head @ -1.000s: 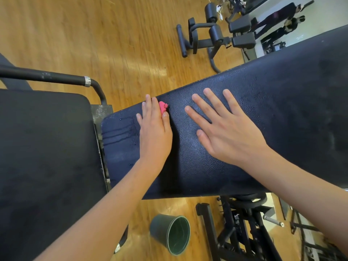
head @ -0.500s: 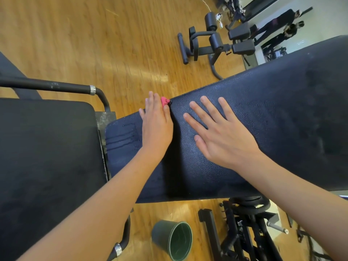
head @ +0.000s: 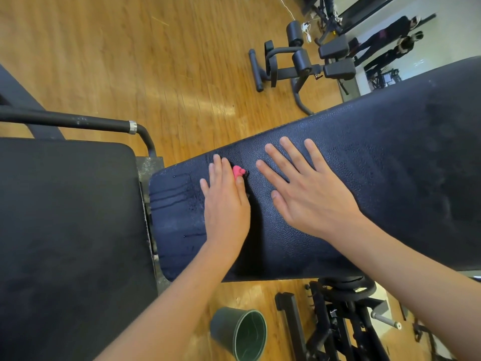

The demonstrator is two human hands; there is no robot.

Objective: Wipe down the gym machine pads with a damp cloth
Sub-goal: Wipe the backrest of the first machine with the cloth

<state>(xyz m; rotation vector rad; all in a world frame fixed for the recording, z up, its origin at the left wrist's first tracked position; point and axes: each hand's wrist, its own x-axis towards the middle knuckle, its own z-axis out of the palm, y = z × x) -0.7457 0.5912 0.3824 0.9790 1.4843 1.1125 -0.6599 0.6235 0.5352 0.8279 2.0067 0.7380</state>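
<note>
The left hand (head: 226, 204) lies flat, fingers together, pressing a pink cloth (head: 237, 171) onto the long dark pad (head: 377, 165); only a corner of the cloth shows beside the fingers. The right hand (head: 309, 194) rests just beside it on the same pad, fingers spread flat.

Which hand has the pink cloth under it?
The left hand: the pink cloth peeks out from under its fingers. The right hand lies flat on the bare pad.
</note>
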